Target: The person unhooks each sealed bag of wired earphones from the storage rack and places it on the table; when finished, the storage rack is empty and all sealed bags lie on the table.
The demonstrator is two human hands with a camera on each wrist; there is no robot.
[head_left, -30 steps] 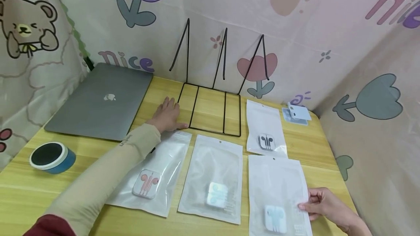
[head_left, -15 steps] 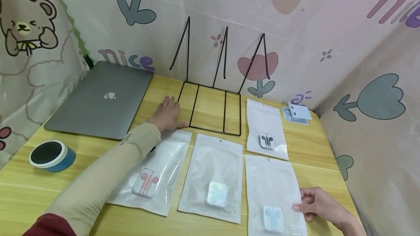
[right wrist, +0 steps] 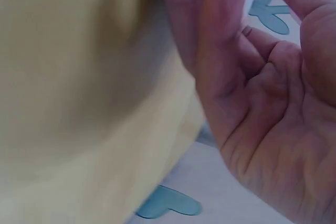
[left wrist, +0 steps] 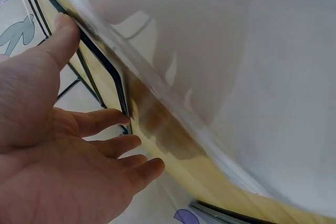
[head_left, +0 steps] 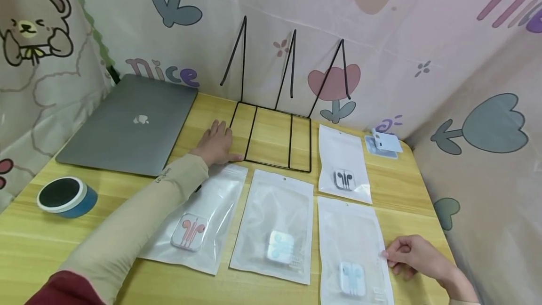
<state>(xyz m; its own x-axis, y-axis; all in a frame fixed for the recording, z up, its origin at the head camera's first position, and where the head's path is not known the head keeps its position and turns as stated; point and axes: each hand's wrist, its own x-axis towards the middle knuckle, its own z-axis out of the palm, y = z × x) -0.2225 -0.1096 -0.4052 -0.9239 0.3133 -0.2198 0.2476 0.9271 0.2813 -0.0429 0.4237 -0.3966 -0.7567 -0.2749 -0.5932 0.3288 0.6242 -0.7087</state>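
My left hand [head_left: 213,145] lies with fingers spread at the left front corner of a black wire rack [head_left: 279,168]. In the left wrist view its thumb [left wrist: 65,32] touches the wire frame. Under that forearm is a clear-fronted pouch holding pink earphones [head_left: 189,232]. My right hand [head_left: 417,255] pinches the right edge of a white zip pouch [head_left: 347,229] with light blue earphones [head_left: 352,279] in a square case. The right wrist view shows curled fingers [right wrist: 226,61], with the fingertips out of frame.
A middle pouch [head_left: 277,206] and a back right pouch with black earphones [head_left: 344,154] lie nearby. A grey laptop [head_left: 131,126] and a blue-and-white round tub [head_left: 69,196] are on the left. Pale blue plastic pieces [head_left: 385,145] sit at the back right corner. Printed cloth walls surround the table.
The right hand has slid the light blue earphone pouch slightly left, beneath the back right pouch. The left hand keeps its place at the rack. The head view has tilted slightly.
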